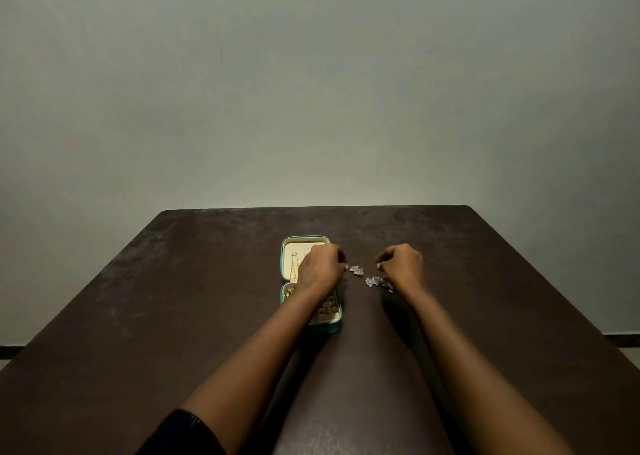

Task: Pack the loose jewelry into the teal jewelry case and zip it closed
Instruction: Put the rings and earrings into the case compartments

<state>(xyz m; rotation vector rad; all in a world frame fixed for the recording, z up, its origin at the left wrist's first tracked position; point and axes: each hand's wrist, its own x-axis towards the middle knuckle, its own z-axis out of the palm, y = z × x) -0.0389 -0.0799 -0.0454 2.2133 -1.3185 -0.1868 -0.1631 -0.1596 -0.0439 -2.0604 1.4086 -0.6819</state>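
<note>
The teal jewelry case [335, 326] lies open on the dark table, its cream lining showing gold chains in the far half [293, 267]. My left hand [320, 269] hovers over the case with curled fingers, and its fingertips pinch the near end of a small silver jewelry piece [356, 270] just right of the case. More loose silver jewelry [375, 281] lies in a small cluster further right. My right hand [401, 264] is above and beside that cluster, fingers curled in, thumb and forefinger close together, with nothing visible between them.
The dark brown table [173, 316] extends wide on both sides; its far edge meets a plain grey wall. My left forearm crosses the near half of the case and hides part of its compartments.
</note>
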